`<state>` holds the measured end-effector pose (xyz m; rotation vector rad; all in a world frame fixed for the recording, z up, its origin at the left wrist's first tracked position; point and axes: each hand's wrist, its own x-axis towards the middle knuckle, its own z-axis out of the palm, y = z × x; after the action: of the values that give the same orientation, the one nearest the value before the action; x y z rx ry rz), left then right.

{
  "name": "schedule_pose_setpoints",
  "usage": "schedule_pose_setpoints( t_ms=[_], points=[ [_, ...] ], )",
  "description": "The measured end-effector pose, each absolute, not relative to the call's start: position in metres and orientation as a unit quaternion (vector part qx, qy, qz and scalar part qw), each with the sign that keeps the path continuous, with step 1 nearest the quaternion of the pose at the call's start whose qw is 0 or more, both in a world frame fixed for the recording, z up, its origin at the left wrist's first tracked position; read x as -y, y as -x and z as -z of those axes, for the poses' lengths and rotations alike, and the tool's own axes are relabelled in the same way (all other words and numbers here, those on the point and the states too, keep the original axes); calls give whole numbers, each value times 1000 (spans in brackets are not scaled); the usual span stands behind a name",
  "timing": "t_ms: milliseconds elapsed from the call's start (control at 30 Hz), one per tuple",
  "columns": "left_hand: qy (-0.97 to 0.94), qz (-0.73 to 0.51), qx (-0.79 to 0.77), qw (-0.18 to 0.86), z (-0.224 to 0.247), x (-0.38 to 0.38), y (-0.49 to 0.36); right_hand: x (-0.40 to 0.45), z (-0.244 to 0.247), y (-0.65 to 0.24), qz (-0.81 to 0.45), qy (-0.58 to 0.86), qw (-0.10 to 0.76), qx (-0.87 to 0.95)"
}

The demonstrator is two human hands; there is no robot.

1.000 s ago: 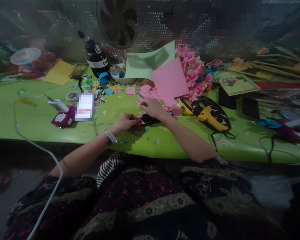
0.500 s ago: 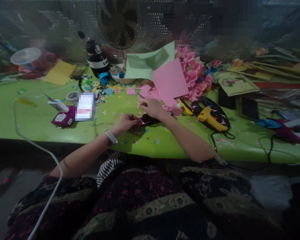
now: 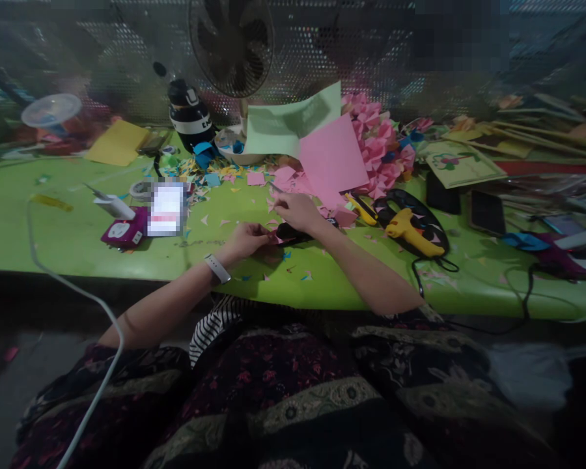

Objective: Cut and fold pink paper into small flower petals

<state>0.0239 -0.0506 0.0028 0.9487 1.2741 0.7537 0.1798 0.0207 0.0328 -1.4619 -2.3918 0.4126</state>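
Observation:
My left hand (image 3: 248, 240), a white watch on its wrist, pinches a small piece of pink paper (image 3: 275, 237) low over the table. The paper meets the left end of a long black tool (image 3: 288, 232) whose kind I cannot make out. My right hand (image 3: 297, 211) is curled above that tool, its forearm crossing in from the right. A thin dark sliver shows by its fingertips, and whether the fingers hold it is unclear. Behind the hands, a pink sheet (image 3: 334, 156) and a pale green sheet (image 3: 288, 127) lean near a heap of folded pink paper (image 3: 378, 140).
Paper scraps litter the green table (image 3: 78, 260). A yellow glue gun (image 3: 415, 233), a yellow-handled cutter (image 3: 362, 208) and a phone (image 3: 487, 212) lie rightward. Leftward are a lit phone (image 3: 166, 207) and a purple device (image 3: 124, 229). Behind stand a black bottle (image 3: 190, 116) and a fan (image 3: 232, 45).
Hardly anything differs. Both hands keep their place and grip, and the view shifts very slightly.

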Motion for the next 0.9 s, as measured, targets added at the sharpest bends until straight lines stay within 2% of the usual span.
schedule_pose_setpoints(
  t_ms=[900],
  points=[
    [-435,-336,-563,617,2,51,-23,-18,-35,-179,-139,517,150,831]
  ],
)
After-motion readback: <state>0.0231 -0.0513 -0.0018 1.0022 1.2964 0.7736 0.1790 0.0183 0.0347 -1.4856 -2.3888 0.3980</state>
